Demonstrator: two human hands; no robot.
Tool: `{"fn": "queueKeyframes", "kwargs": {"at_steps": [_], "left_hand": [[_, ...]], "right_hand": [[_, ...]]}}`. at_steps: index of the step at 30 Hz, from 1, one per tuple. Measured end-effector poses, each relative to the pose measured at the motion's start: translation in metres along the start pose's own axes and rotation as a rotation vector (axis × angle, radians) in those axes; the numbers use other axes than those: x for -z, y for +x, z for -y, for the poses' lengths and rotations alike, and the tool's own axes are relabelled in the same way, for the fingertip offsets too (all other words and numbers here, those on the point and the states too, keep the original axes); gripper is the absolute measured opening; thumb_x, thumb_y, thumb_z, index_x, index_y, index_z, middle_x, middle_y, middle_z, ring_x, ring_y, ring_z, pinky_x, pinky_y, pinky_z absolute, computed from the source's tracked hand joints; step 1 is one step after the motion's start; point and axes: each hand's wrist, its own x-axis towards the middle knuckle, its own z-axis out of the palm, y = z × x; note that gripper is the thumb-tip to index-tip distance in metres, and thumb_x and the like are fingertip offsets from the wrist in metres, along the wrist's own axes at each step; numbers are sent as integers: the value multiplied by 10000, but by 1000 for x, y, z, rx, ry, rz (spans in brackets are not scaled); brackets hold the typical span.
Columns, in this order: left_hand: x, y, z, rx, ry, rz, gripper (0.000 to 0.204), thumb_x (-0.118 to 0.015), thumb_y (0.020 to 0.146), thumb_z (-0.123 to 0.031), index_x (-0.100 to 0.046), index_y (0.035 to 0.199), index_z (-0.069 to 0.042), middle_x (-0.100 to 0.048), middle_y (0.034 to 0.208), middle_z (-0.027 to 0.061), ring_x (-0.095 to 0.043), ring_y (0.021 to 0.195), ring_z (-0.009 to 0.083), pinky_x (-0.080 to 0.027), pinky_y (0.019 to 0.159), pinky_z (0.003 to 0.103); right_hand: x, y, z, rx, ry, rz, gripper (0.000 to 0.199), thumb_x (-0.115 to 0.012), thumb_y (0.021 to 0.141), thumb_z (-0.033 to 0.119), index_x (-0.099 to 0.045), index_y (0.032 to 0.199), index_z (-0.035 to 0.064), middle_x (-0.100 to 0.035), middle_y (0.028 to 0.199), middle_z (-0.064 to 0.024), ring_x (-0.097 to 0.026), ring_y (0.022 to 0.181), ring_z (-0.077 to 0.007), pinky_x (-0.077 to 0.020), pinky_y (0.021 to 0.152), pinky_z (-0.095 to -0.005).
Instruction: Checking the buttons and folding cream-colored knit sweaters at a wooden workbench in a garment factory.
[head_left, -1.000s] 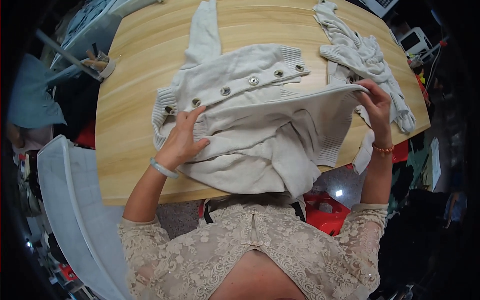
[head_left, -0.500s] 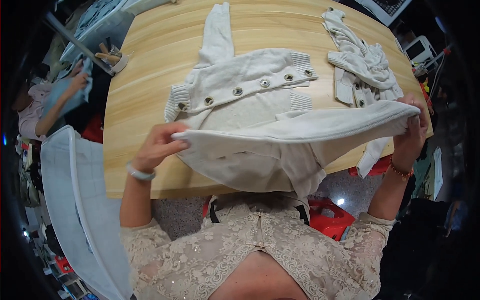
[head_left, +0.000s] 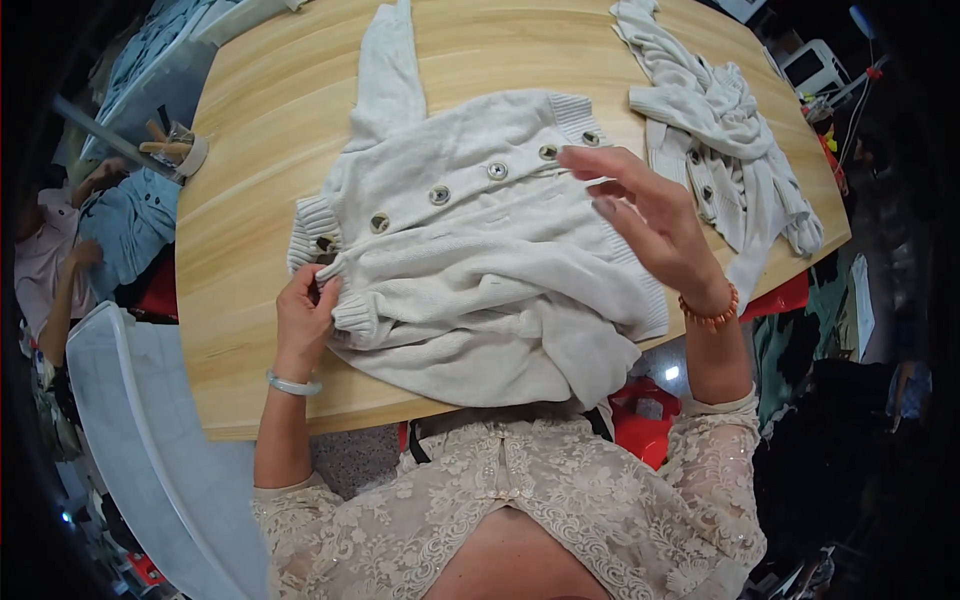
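A cream knitted cardigan (head_left: 470,300) with dark round buttons lies spread on the wooden table (head_left: 250,230) in front of me. One sleeve stretches away toward the far edge. At the cardigan's left side, my left hand (head_left: 305,315) pinches its ribbed edge near the lowest-left button. My right hand (head_left: 650,215) hovers over the right part of the cardigan, fingers apart and slightly curled, holding nothing. Its fingertips are close to the button row. The near button band is folded over, with a ribbed cuff by my left hand.
A second cream buttoned garment (head_left: 725,150) lies bunched on the right of the table. A cup of tools (head_left: 185,150) stands at the left edge. Below it is a large white bin (head_left: 150,430). Another person holds blue cloth (head_left: 130,235) at far left. A red stool (head_left: 645,420) is under the near edge.
The lifted front edge of the cardigan has come down onto the table toward the button row. My right hand has let go and moved left; my left hand still grips the edge.
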Motion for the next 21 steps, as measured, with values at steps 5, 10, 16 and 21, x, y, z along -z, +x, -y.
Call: {"fn": "queueKeyframes", "kwargs": {"at_steps": [5,10,16,21], "left_hand": [[-5,9,8,22,-121,-38,118,-678,932,-93,-655,1019,-16,-577,808,-73,-470,696,12,-392,620,183],[-5,10,0,11,-72,0,149,-686,919,-84,-650,1045,-13,-596,831,-50,-483,712,29,-414,640,194],[-8,-3,-64,-270,394,-172,278,-713,839,-27,-630,1102,2,-618,978,79,-588,860,179,-469,739,279],[-62,19,-112,-431,260,77,256,-731,818,-69,-650,1058,-30,-631,957,118,-604,900,258,-488,778,344]], "right_hand": [[-22,5,62,502,347,37,426,-534,789,17,-603,1198,-82,-547,1282,-366,-532,1260,-397,-475,1006,-425],[-53,-16,102,395,659,-121,282,-634,934,122,-687,1106,-95,-597,1289,-246,-629,1102,-322,-519,922,-401],[-26,-13,113,665,501,84,238,-693,913,95,-732,1147,105,-724,1092,-139,-694,941,-297,-540,826,-358],[-6,-31,82,637,743,280,235,-697,912,113,-728,1143,81,-704,1196,-116,-632,1113,-407,-466,978,-473]]}}
